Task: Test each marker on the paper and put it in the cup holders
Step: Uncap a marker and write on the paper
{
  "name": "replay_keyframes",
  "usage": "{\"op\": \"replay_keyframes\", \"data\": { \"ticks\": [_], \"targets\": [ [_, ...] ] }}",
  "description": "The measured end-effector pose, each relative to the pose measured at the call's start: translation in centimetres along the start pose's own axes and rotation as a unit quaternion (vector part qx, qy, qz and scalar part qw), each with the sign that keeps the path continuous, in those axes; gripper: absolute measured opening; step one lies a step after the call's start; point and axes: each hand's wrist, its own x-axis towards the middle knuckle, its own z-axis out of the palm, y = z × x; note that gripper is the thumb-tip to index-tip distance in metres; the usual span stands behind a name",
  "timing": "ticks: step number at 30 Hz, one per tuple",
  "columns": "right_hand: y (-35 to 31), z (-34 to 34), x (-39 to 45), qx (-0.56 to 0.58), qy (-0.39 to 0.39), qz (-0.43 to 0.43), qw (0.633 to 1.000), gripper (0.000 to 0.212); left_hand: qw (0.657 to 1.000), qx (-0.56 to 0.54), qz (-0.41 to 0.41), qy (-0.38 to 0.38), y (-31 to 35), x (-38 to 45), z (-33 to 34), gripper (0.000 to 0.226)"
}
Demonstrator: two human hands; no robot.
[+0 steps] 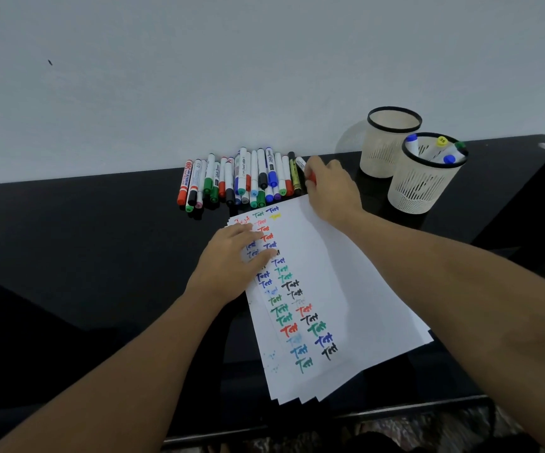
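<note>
head view looks down on a black desk [85, 243] against a pale wall. my left hand [232, 259] lies flat, fingers straight, pressing the paper [326, 276] in place. my right hand [330, 188] is at the right end of the marker row [241, 178], fingers curled round a marker [304, 170] with a white barrel and a red end; the grip itself is mostly hidden under my knuckles, so i can't tell whether it is capped.

judging by the sheet, i'm well into the job: two columns of coloured "test" marks run down the top sheet, and the near cup [428, 178] already holds a few markers, blue, yellow and green caps showing. the far cup [392, 142] looks empty from here, though i can't see its bottom. a good many markers lie by the wall, so plenty is left, unless some of those were tested and not yet moved, which i can't tell.

more sheets fan out beneath the top one; what's written on them is covered. the labels on the barrels are too small to read.
</note>
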Motion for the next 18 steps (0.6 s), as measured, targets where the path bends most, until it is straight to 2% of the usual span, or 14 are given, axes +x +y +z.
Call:
{"op": "replay_keyframes", "data": {
  "ticks": [3, 5, 9, 14, 18],
  "targets": [
    [-0.3, -1.0, -0.6, 0.036, 0.098, -0.037, 0.994, 0.014, 1.0, -0.001, -0.003, -0.001, -0.1, 0.1, 0.1, 0.054],
    [-0.4, -1.7, -1.0, 0.104, 0.145, -0.04, 0.983, 0.016, 1.0, 0.0, -0.002, -0.001, -0.2, 0.1, 0.1, 0.055],
    [-0.6, -3.3, -2.1, 0.243, 0.174, -0.043, 0.953, 0.02, 1.0, -0.001, -0.007, -0.002, -0.2, 0.0, 0.1, 0.055],
    [-1.2, -4.6, -4.0, 0.193, 0.167, -0.134, 0.958, 0.026, 1.0, 0.005, -0.006, 0.0, -0.1, 0.0, 0.1, 0.055],
    [-2.0, -5.6, -5.0, 0.093, 0.026, -0.212, 0.972, 0.037, 1.0, 0.013, -0.008, -0.003, -0.1, 0.0, 0.2, 0.055]
  ]
}}
